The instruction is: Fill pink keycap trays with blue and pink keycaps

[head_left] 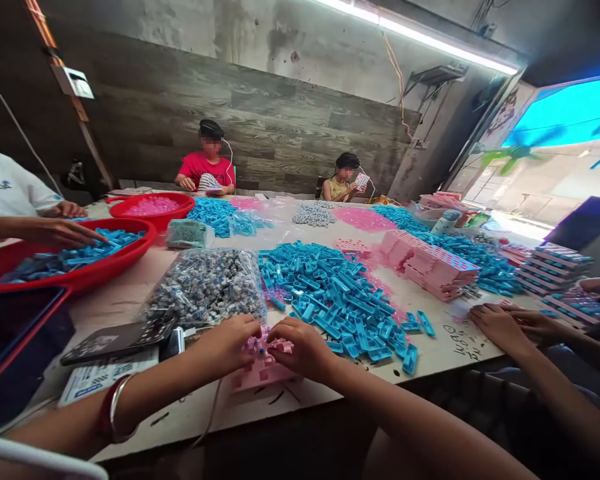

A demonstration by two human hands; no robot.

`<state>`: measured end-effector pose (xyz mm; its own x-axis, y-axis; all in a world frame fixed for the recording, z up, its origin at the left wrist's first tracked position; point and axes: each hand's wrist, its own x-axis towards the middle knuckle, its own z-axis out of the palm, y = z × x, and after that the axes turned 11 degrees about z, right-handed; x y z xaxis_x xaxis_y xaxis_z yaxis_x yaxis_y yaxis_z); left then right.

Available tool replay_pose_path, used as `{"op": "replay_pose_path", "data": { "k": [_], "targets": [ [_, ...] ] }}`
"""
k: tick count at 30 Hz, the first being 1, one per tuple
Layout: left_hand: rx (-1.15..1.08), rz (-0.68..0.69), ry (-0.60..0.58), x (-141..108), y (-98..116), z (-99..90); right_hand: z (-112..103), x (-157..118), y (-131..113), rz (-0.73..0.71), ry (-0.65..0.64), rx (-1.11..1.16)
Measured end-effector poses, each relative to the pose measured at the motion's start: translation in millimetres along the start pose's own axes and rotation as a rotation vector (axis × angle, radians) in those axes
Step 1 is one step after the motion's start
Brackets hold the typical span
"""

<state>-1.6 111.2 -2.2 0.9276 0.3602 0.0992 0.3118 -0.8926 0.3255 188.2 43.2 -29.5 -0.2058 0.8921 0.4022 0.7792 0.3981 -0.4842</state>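
My left hand [230, 343] and my right hand [305, 350] bend their fingers over a pink block [263, 375], one on each side. I can't tell if they pinch it tight. The block is near the front edge of the table [180, 420]. Just past my left hand is a clear bag [205, 287] full of little grey and blue bits. Beside it sits a big heap of blue pieces [330, 293]. Farther left, another person's hand [63, 232] reaches into a red tub [105, 262].

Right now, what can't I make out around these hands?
Head view:
- Pink piece: partly hidden by left hand and right hand.
- Printed card: partly covered by dark device.
- Dark blue bin: cut off by left edge.
- White rim: cut off at bottom left.
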Motion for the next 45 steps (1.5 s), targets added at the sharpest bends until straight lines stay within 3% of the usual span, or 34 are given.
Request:
{"op": "replay_pose_path", "data": {
  "k": [7,15,21,36,45],
  "targets": [
    [0.030,-0.022,0.023,1,6,2.3,2,2,0,-0.058,-0.046,-0.067],
    [0.116,0.057,0.089,3,11,7.7,-11,3,5,-0.022,0.051,-0.032],
    [0.148,0.112,0.119,5,14,6.1,-15,4,3,-0.027,0.048,-0.025],
    [0.157,0.065,0.171,4,12,11.7,-15,3,5,-0.033,0.029,-0.052],
    [0.205,0.068,0.130,3,14,4.8,-14,2,6,-0.039,0.022,-0.039]
  ]
}}
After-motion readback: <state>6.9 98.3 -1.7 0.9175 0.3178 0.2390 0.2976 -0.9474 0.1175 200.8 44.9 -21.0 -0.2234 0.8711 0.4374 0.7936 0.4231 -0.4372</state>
